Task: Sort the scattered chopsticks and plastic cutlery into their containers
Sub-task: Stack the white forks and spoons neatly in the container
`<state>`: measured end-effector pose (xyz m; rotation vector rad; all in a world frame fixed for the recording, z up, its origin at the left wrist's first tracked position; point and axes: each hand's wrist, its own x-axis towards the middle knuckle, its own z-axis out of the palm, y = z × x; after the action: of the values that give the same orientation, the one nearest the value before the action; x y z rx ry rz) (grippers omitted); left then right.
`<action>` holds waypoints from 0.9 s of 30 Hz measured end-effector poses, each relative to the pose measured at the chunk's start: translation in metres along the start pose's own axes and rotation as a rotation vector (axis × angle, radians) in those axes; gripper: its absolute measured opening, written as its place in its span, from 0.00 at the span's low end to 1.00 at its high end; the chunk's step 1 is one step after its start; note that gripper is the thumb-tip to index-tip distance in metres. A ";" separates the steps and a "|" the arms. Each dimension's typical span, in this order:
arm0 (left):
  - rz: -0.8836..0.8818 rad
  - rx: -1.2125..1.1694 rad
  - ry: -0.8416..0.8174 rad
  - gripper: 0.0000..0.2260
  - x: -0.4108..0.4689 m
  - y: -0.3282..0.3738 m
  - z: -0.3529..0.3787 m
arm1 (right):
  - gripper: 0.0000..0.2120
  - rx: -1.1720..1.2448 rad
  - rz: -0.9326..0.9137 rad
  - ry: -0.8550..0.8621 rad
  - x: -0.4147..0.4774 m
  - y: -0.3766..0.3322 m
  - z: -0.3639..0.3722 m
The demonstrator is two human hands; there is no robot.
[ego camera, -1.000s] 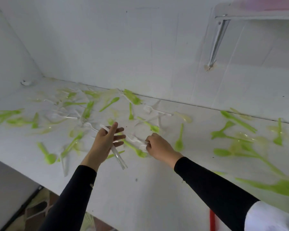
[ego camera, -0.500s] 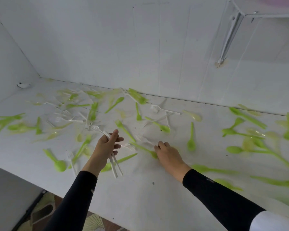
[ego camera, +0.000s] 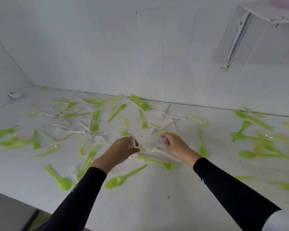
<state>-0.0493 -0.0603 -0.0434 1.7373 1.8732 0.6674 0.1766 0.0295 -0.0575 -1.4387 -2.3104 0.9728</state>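
Green and white plastic forks and spoons lie scattered over a white counter (ego camera: pixel 140 205). My left hand (ego camera: pixel 121 151) grips a small bundle of white forks (ego camera: pixel 132 144), whose tines stick out past my fingers. My right hand (ego camera: pixel 176 145) is a little to the right, fingertips curled and pinching a pale white cutlery piece (ego camera: pixel 163 140) that is blurred. Between my hands a white fork (ego camera: pixel 154 149) lies flat on the counter. A green fork (ego camera: pixel 169 165) and a green spoon (ego camera: pixel 113 181) lie just in front of them. No container or chopsticks are in view.
A white wall (ego camera: pixel 107 55) runs along the back and meets a side wall at the left corner. A shelf bracket (ego camera: pixel 235 40) hangs at the upper right. The counter's front edge (ego camera: pixel 23 201) drops off at lower left. Dense cutlery piles (ego camera: pixel 83 120) lie at back left and right.
My right hand has lifted from flat on the counter and curled its fingertips on a pale piece. My left hand has turned, so the bundled forks now point up and away.
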 end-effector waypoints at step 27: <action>-0.037 -0.306 0.052 0.10 0.045 -0.017 -0.042 | 0.07 0.334 0.042 0.266 0.026 -0.050 0.030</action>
<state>-0.0922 -0.0175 -0.0238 1.4993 1.7262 0.9392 0.1131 0.0259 -0.0503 -1.3854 -1.8367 1.0481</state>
